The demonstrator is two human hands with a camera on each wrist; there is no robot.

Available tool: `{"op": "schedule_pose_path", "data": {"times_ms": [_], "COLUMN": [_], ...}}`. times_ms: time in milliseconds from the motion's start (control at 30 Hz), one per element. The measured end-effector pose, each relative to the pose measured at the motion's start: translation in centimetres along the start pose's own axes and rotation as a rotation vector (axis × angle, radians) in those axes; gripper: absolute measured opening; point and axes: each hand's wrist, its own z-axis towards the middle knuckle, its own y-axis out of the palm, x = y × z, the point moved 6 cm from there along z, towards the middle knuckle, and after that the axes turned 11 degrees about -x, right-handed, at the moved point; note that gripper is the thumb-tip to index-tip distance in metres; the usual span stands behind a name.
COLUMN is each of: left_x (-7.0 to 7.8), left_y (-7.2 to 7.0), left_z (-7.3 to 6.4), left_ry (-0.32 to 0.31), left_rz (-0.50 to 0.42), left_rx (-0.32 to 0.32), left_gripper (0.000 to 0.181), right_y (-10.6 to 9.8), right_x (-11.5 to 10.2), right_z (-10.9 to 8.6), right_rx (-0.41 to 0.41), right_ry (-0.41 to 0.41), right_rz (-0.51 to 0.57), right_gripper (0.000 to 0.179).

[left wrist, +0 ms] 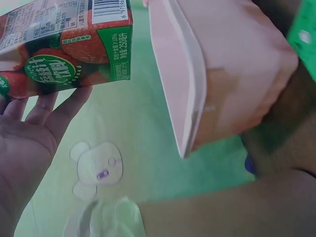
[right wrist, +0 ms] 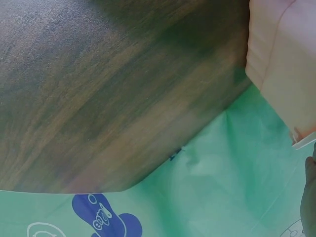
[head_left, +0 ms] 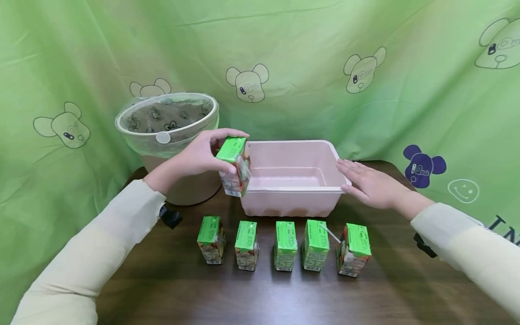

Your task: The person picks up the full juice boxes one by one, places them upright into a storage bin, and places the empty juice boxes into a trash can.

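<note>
My left hand [head_left: 199,152] grips a juice box [head_left: 233,174] with a green top, thumb on the near side and fingers behind. It holds the box in the air at the left end of a pink plastic bin [head_left: 290,201]. In the left wrist view, the juice box [left wrist: 74,44] shows red fruit pictures and a barcode, with the hand [left wrist: 29,143] under it. At the bin's right rim, my right hand [head_left: 373,185] rests with straight fingers touching the edge. Only a sliver of that hand [right wrist: 310,197] shows in the right wrist view, near the bin [right wrist: 286,54].
Several similar juice boxes [head_left: 285,246] stand in a row on the dark wooden table [head_left: 260,298], in front of the bin. A white straw [head_left: 332,234] sticks out by the rightmost ones. A lined trash can [head_left: 195,185] stands at the back left, before a green curtain [head_left: 300,108].
</note>
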Motion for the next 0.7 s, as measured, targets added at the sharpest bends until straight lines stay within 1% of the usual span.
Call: {"op": "schedule_pose_path", "data": {"times_ms": [133, 233, 367, 533, 700], "left_x": [-0.2, -0.3, -0.3, -0.6, -1.1], "left_y": [0.7, 1.1, 1.7, 2.4, 3.4], "left_z": [2.4, 4.1, 6.0, 8.3, 10.4], "left_ry": [0.018, 0.016, -0.006, -0.024, -0.019], "left_rz": [-0.055, -0.098, -0.133, -0.165, -0.159], "left_rx": [-0.014, -0.016, 0.001, 0.018, 0.007], "left_gripper": [0.068, 0.066, 0.063, 0.060, 0.061], "right_y": [0.0, 0.0, 0.0, 0.2, 0.2], "right_x": [-0.1, -0.1, 0.0, 0.2, 0.2], "right_z": [0.1, 0.0, 0.1, 0.1, 0.1], "right_rx": [-0.008, -0.009, -0.004, -0.015, -0.022], "right_ry": [0.000, 0.002, -0.007, -0.002, -0.001], "right_rz": [-0.001, -0.005, -0.011, -0.019, -0.027], "right_gripper": [0.058, 0.058, 0.058, 0.058, 0.059]}}
